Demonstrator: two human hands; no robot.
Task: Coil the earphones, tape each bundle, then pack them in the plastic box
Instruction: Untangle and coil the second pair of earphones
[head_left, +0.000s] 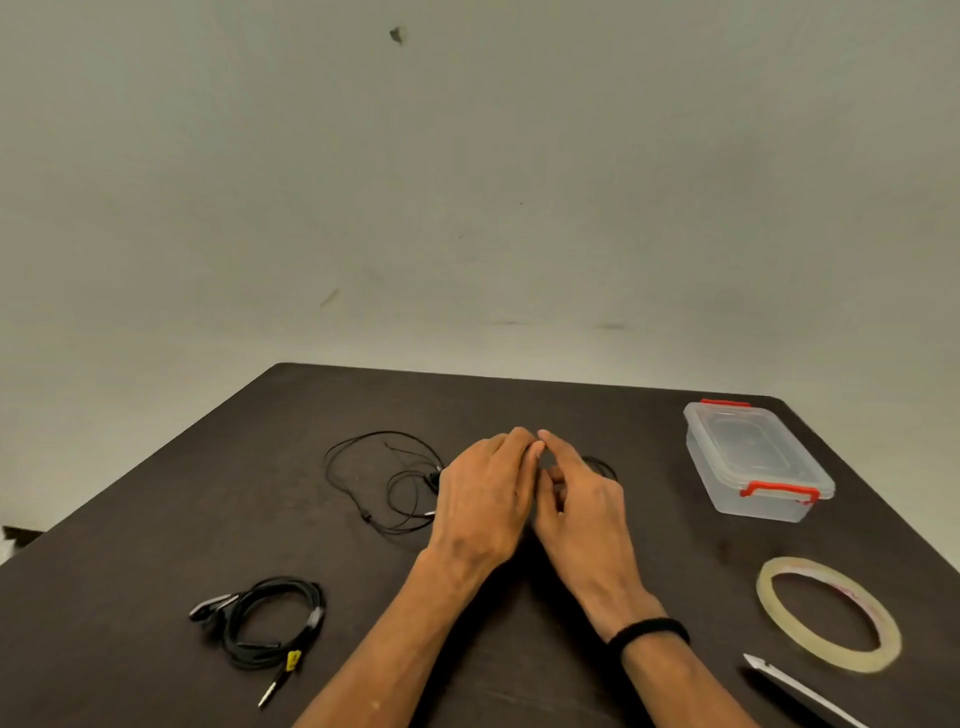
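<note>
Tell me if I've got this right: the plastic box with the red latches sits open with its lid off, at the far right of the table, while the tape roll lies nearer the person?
Not quite. In the head view the plastic box is closed, its lid clipped on under the red latches. The rest holds: it sits at the far right of the table, and the tape roll lies nearer the person.

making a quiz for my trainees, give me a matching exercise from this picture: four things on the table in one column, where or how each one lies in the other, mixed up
Things
1. plastic box
2. tape roll
3. coiled earphones
4. loose earphones

Places or states
A. bundled, near left part of the table, jack plug toward the camera
B. flat on the table, near right, beside a blade
C. far right, lid on, red clips
D. uncoiled wire spread out left of the left hand

Pairs: 1-C, 2-B, 3-A, 4-D
</note>
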